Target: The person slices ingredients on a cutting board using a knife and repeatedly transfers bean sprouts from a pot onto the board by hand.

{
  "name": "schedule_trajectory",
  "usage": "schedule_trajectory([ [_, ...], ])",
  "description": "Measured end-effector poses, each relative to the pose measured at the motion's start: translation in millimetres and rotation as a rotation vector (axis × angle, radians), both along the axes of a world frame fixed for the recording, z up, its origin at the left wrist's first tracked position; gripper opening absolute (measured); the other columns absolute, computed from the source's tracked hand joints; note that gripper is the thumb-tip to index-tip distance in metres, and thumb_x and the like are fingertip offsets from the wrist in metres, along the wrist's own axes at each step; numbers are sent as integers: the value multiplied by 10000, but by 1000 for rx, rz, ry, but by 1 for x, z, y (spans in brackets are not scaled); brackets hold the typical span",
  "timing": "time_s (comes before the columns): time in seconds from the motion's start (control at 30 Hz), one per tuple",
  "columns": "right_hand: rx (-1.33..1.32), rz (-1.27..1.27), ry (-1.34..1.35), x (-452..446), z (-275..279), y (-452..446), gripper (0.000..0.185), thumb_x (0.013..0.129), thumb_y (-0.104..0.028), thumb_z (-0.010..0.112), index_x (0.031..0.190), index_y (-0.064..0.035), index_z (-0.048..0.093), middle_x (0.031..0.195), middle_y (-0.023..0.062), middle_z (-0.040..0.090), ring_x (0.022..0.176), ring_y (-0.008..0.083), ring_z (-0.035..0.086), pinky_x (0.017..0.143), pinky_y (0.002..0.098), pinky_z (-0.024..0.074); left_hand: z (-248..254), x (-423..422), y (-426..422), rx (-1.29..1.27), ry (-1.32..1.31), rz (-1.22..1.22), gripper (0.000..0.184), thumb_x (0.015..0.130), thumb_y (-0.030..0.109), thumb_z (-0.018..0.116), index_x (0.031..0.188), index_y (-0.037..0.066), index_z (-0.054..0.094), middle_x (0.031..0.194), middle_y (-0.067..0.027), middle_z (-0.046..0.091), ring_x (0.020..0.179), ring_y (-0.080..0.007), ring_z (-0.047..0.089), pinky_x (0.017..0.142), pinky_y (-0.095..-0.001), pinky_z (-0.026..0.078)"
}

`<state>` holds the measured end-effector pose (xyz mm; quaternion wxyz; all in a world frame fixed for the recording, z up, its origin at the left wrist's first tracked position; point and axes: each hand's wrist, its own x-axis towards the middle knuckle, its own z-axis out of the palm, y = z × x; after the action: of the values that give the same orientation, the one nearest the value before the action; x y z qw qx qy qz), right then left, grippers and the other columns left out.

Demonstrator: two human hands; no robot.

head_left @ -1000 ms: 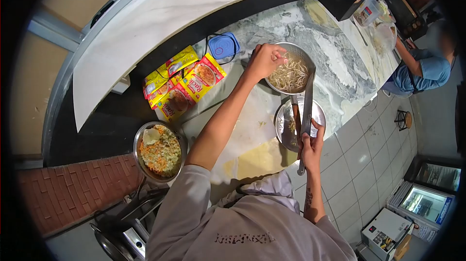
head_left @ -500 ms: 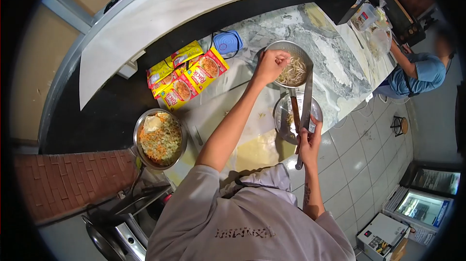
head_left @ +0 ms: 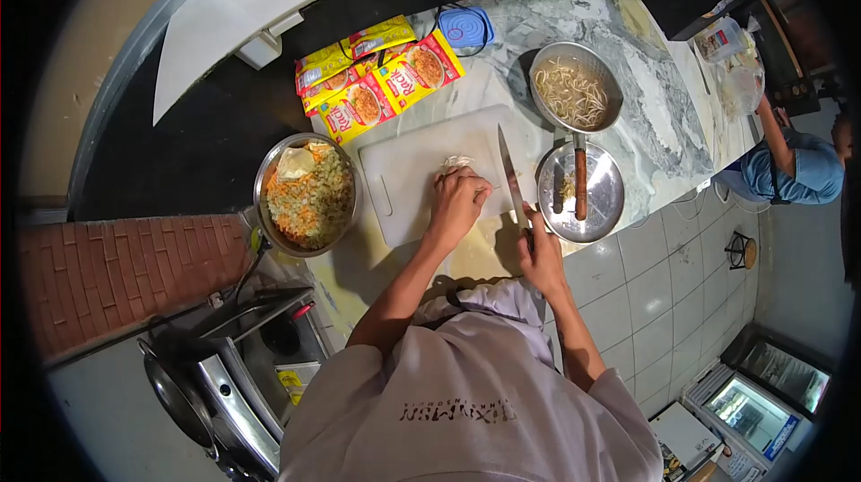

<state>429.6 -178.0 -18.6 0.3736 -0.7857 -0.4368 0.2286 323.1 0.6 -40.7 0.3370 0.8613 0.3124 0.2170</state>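
My left hand (head_left: 459, 204) rests on the white cutting board (head_left: 404, 173), its fingers curled over a small bunch of bean sprouts (head_left: 457, 161) that pokes out past the fingertips. In my right hand (head_left: 541, 258) is a long kitchen knife (head_left: 509, 164), held by its handle with the blade pointing away from me, just right of the sprouts. Beyond it stands a saucepan (head_left: 613, 74) with more bean sprouts (head_left: 571, 92) in liquid. Its wooden handle (head_left: 580, 182) reaches over a round metal dish (head_left: 608, 191) holding some small scraps.
A metal bowl (head_left: 355, 204) of shredded vegetables stands at the left. Yellow-red seasoning packets (head_left: 386, 87) and a blue square device (head_left: 466, 27) with a cord lie at the back. A stove (head_left: 235, 406) is lower left. Another person (head_left: 803, 164) works at the far right.
My left hand has moved from the saucepan down to the cutting board with sprouts. The knife has come off the saucepan and dish area and now sits over the board's right side.
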Motion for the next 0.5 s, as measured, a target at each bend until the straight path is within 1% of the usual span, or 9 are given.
schedule_trajectory([
  [0.03,-64,4,29,-2,0,1,534,892,19,539,1416,-52,465,660,155,534,549,307,510,559,395,414,-1,-1,-2,-4,-1,2,45,795,107,770,833,84,762,834,-74,710,912,-303,652,866,-440,452],
  [0.07,-101,-12,59,-3,0,2,552,884,17,549,1422,-62,460,664,158,549,554,327,538,565,406,429,-3,-1,-2,6,37,-9,44,795,111,762,837,99,762,861,-65,708,924,-288,638,883,-439,426],
  [0.1,-103,-15,57,-4,0,3,552,884,17,549,1422,-62,460,664,158,549,554,327,538,565,406,429,-4,0,-3,17,76,-22,47,795,116,753,842,115,763,888,-55,706,936,-274,623,901,-438,400],
  [0.2,-130,2,31,-6,-8,3,604,876,0,572,1455,-83,422,665,166,585,571,377,591,572,428,457,-5,3,-3,53,81,-20,50,799,127,744,842,111,763,871,-51,707,921,-274,617,895,-425,394],
  [0.33,-186,48,-28,-6,-17,4,649,864,-4,585,1479,-101,401,693,181,630,599,406,618,582,459,479,-6,6,-2,36,38,-13,51,808,134,738,844,110,763,862,-49,711,915,-277,618,892,-426,395],
  [0.4,-188,59,-39,-7,-15,6,653,861,-3,587,1479,-100,401,695,180,633,601,406,621,584,458,483,-4,5,-2,58,86,-26,54,813,130,733,853,105,760,862,-55,715,915,-283,618,894,-425,397],
  [0.5,-188,70,-43,-7,-18,8,660,855,-3,590,1480,-98,400,702,175,639,605,404,625,589,456,490,-9,7,-1,44,79,-35,55,820,129,726,857,99,754,871,-62,717,923,-287,621,894,-428,398],
])
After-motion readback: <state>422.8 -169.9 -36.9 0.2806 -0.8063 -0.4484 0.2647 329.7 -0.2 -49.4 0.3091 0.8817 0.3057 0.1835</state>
